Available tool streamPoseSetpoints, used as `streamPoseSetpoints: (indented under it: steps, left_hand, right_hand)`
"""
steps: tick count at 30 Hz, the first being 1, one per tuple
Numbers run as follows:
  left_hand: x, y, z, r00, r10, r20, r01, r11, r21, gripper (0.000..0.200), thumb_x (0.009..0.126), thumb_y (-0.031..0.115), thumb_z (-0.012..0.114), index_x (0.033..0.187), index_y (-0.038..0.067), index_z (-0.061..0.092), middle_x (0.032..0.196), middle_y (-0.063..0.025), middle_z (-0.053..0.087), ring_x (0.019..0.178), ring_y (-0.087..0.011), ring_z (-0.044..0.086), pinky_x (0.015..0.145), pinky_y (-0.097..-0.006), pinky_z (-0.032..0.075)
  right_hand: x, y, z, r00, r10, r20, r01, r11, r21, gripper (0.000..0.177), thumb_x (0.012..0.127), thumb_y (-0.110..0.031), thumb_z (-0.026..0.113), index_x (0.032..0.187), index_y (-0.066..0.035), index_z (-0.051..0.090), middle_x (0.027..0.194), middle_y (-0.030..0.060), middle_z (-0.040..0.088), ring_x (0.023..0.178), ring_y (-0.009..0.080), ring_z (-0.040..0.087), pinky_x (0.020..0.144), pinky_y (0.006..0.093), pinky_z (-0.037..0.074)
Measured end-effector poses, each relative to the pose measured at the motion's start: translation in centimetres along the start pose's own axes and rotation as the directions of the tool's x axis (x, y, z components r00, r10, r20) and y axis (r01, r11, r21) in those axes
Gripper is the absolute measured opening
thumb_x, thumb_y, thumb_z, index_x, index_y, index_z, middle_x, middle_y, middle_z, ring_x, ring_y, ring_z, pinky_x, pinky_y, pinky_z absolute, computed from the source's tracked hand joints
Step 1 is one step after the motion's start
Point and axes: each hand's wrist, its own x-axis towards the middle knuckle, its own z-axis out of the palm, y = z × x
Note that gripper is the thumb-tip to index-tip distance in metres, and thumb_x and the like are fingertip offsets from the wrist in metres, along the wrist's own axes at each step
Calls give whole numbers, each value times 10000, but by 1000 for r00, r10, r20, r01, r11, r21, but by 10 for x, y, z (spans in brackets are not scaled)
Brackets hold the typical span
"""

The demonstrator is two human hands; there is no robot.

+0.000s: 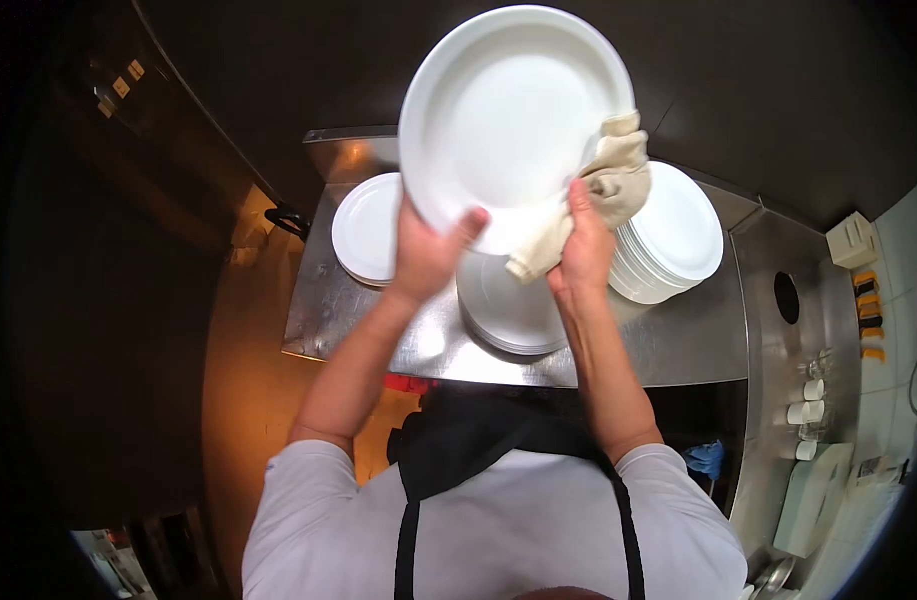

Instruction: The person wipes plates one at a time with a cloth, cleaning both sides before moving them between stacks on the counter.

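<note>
A large white plate [508, 120] is raised over the steel counter, its upper face toward me. My left hand [430, 250] grips its lower left rim, thumb on the face and fingers hidden behind. In my right hand [586, 245] is a beige cloth [618, 178], bunched against the plate's lower right rim; the thumb presses on the cloth. Below the plate, a stack of plates [513, 310] stands at the counter's front. A taller stack of white plates [673, 230] is beside my right hand, and a lower stack [366, 228] is left of my left hand.
The steel counter [378, 335] runs along a dark wall. To the right, a steel surface has a round dark hole [786, 298] and several small white cups [806, 410]. A blue cloth [704, 458] hangs below the counter, and a pale box [852, 240] is at the far right.
</note>
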Motion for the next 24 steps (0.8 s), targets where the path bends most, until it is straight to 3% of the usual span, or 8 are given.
streamPoseSetpoints:
  steps: [2, 5, 8, 12, 16, 20, 23, 24]
  left_hand:
    - [-22, 16, 18, 960, -274, -66, 239, 917, -320, 339, 950, 98, 675, 1236, -61, 588, 1140, -115, 674, 1035, -157, 633, 875, -290, 513]
    - [-27, 13, -4, 923, -377, 78, 383, 877, -292, 250, 959, 72, 632, 1173, -57, 624, 1057, -92, 703, 960, -143, 651, 838, -297, 526]
    - [-20, 24, -45, 889, -369, 271, 408, 907, -105, 260, 962, 83, 619, 1192, -38, 635, 1054, -92, 716, 968, -144, 661, 835, -308, 536]
    - [2, 53, -74, 759, -400, 513, 391, 911, 132, 329, 928, 106, 587, 1220, -43, 620, 1064, -153, 726, 983, -227, 697, 875, -365, 541]
    - [2, 46, -71, 672, -492, 554, 452, 864, 220, 438, 852, 79, 582, 1273, -39, 579, 1081, -184, 716, 1020, -273, 690, 926, -384, 523]
    - [-13, 43, -69, 753, -528, 394, 584, 812, -28, 532, 827, 44, 601, 1351, -20, 528, 1177, -137, 677, 1083, -222, 648, 931, -367, 522]
    - [-45, 15, -94, 690, -705, 164, 700, 592, -398, 666, 797, -37, 611, 1437, -3, 432, 1255, -128, 610, 1117, -234, 616, 974, -374, 514]
    - [-50, 16, -104, 624, -780, 55, 731, 557, -393, 692, 790, -74, 586, 1450, 8, 397, 1283, -157, 590, 1135, -265, 612, 991, -389, 512]
  right_hand:
    - [2, 14, -19, 999, 19, 39, -16, 996, -88, 428, 927, -103, 735, 1301, 10, 559, 1214, 96, 636, 1107, 180, 602, 959, 318, 497]
    - [10, 6, -31, 984, -24, 175, 84, 934, -346, 481, 891, -145, 785, 1293, 6, 569, 1195, 83, 651, 1067, 183, 621, 940, 314, 506]
    - [32, -27, -33, 905, -94, 415, 361, 688, -630, 535, 804, -151, 862, 1252, -23, 600, 1142, 50, 676, 1029, 164, 635, 929, 319, 509]
    - [39, -85, 24, 612, 45, 790, 729, 356, -585, 486, 771, -115, 844, 1203, -53, 631, 1118, 67, 710, 1041, 201, 677, 915, 350, 535]
    - [28, -89, 90, 160, 165, 973, 985, 44, -170, 482, 747, -66, 816, 1191, -79, 629, 1109, 63, 714, 1010, 200, 697, 892, 354, 545]
    - [18, -76, 111, 327, -252, 911, 890, 405, -207, 442, 749, -52, 798, 1161, -67, 636, 1053, 48, 712, 936, 175, 689, 847, 338, 550]
    - [26, -83, 79, 640, -237, 731, 667, 643, -376, 342, 851, -78, 766, 1162, -31, 633, 1048, 54, 696, 949, 168, 663, 850, 333, 541]
    - [25, -83, 69, 724, -222, 653, 594, 682, -427, 340, 881, -115, 755, 1181, -19, 627, 1064, 56, 687, 962, 166, 654, 866, 332, 534]
